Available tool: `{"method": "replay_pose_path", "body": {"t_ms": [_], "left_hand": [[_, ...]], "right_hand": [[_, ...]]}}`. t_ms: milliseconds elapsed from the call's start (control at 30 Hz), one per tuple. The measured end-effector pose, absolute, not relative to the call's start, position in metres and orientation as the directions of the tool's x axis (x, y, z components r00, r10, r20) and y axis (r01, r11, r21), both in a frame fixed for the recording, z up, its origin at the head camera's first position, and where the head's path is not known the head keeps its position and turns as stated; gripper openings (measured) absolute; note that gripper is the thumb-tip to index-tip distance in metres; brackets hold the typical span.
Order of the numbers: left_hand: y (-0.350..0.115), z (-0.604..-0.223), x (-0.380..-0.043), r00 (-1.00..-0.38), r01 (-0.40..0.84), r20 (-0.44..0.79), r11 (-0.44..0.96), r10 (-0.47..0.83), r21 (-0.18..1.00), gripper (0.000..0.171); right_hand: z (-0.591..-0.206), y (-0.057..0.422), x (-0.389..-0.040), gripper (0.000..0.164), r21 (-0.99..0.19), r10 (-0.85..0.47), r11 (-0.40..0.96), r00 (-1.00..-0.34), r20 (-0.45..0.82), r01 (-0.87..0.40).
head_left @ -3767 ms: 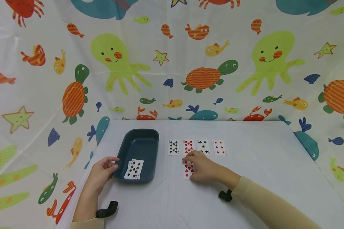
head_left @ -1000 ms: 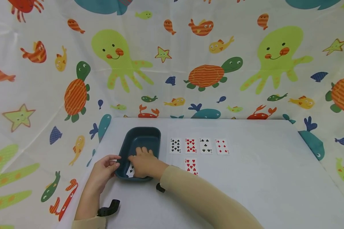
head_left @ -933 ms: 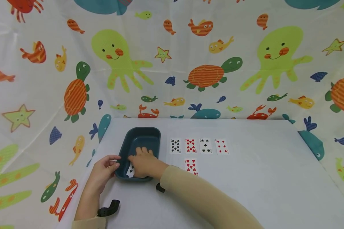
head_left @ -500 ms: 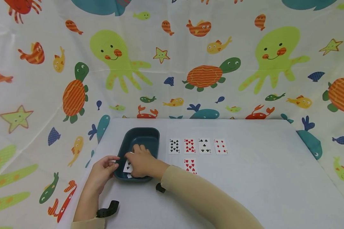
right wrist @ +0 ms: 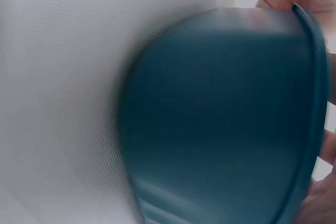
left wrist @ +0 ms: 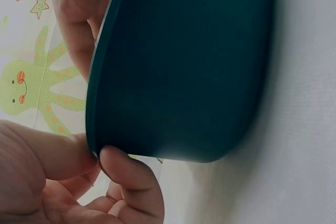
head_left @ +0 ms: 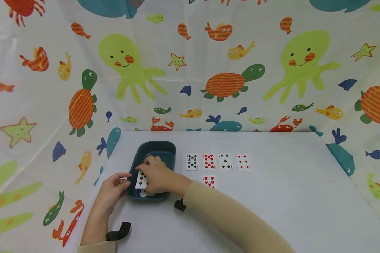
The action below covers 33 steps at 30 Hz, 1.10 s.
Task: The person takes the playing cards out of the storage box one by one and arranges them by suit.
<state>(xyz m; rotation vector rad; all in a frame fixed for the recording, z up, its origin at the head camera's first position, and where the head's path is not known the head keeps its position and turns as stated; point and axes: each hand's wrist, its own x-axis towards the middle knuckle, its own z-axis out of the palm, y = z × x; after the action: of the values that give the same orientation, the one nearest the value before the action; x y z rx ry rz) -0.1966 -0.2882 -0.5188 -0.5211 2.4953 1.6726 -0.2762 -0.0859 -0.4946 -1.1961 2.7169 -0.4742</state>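
The dark teal tray [head_left: 169, 154] stands on the table's left part. My left hand [head_left: 114, 188] pinches its near-left rim between thumb and finger, which the left wrist view shows close up. My right hand [head_left: 156, 175] is inside the tray and holds a spade playing card [head_left: 141, 181] by its edges, the card partly behind the fingers. Beneath it lies another card [head_left: 144, 193], mostly hidden by the hand and the upper card. In the right wrist view the tray's outer wall [right wrist: 220, 114] hides the cards.
Right of the tray several cards lie face up in a row: spades [head_left: 191, 162], hearts [head_left: 209, 162], clubs [head_left: 225, 162] and diamonds [head_left: 243, 162]. Below the row is another hearts card [head_left: 208, 181], partly covered by the right sleeve [head_left: 234, 218]. A sea-animal cloth [head_left: 190, 70] hangs behind.
My right hand has gone from the lower hearts card into the tray. Within the last second it has raised and slid a spade card slightly up and left. The left hand stays on the rim.
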Motion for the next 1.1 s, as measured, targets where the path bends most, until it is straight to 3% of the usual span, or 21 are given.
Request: {"method": "replay_pose_path", "body": {"t_ms": [267,633,1100], "left_hand": [[-0.287,-0.518,-0.197,-0.932,-0.343,-0.270,0.352,-0.241,0.871,0.039],[-0.286,-0.518,-0.196,-0.929,-0.351,-0.277,0.346,-0.245,0.870,0.038],[-0.285,-0.520,-0.197,-0.928,-0.351,-0.276,0.343,-0.251,0.871,0.037]], "right_hand": [[-0.478,-0.064,-0.275,0.081,-0.435,-0.732,0.602,-0.680,0.032,-0.669],[-0.473,-0.033,-0.279,0.079,-0.484,-0.729,0.573,-0.681,0.067,-0.662],[-0.473,0.014,-0.279,0.077,-0.557,-0.667,0.584,-0.740,0.085,-0.591]]}}
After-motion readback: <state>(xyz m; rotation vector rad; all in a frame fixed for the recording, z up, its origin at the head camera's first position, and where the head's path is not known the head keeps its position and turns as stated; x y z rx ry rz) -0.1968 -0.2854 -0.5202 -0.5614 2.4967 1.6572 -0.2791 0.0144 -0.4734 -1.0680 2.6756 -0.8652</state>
